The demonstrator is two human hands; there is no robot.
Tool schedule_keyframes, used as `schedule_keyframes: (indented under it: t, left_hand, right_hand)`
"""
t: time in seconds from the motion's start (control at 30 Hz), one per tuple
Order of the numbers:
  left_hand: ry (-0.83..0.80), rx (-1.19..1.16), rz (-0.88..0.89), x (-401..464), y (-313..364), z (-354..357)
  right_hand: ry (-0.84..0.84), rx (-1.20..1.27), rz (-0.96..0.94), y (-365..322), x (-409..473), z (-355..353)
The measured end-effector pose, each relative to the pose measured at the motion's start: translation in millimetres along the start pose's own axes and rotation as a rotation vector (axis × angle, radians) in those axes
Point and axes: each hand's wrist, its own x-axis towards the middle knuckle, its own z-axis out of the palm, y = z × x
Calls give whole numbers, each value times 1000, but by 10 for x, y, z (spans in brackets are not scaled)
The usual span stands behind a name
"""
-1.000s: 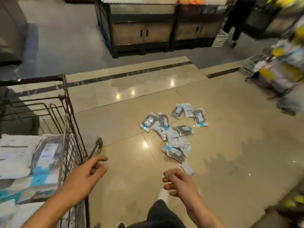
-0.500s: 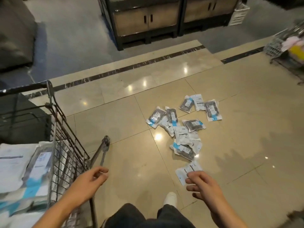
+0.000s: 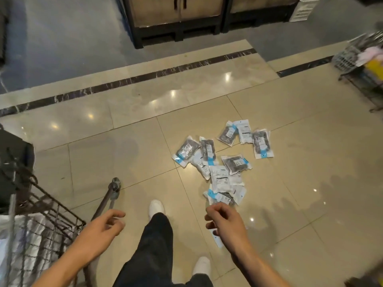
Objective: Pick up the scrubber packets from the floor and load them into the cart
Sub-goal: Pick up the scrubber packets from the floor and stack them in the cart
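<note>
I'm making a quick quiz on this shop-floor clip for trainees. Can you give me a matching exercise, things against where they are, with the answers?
Things:
1. scrubber packets
2. cart
3. right hand
4. wooden cabinet

Places:
A. at the left edge, wire-sided
B. far end, past the dark floor stripe
C. scattered on the beige tiles
D. just above the nearest packet

Pairs: 1-C, 2-A, 3-D, 4-B
</note>
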Motion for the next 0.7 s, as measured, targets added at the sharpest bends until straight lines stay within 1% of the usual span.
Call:
schedule_keyframes:
  t: [0.17,0.27,0.37,0.43,0.53,0.63,0.7]
  left_hand:
    - [-14,-90,-88,1026,332,-306]
    - [-52,-81,-67,1703,539,-462]
    - [-127,-60,-77,2371,889,-596]
    - [-135,-88,-83,2802,1165,-609]
    - [-112,-96,-66,3478,1434,-441]
    - [-102,-62,-50,4068,1650,-114]
    - [-127,-23,-43,4441,1725,127]
  right_hand:
    - [108,53,181,-148,648,199]
    - [175,28,271,-229,1048,230]
    - [152,-51,324,-321,1433,174]
    - [140,-103,337,-344,1725,101]
    - [161,-159,349,-260,2318,25]
    - [167,-232,360,-130,3021,46]
    - [162,-252,374,-95,3525,77]
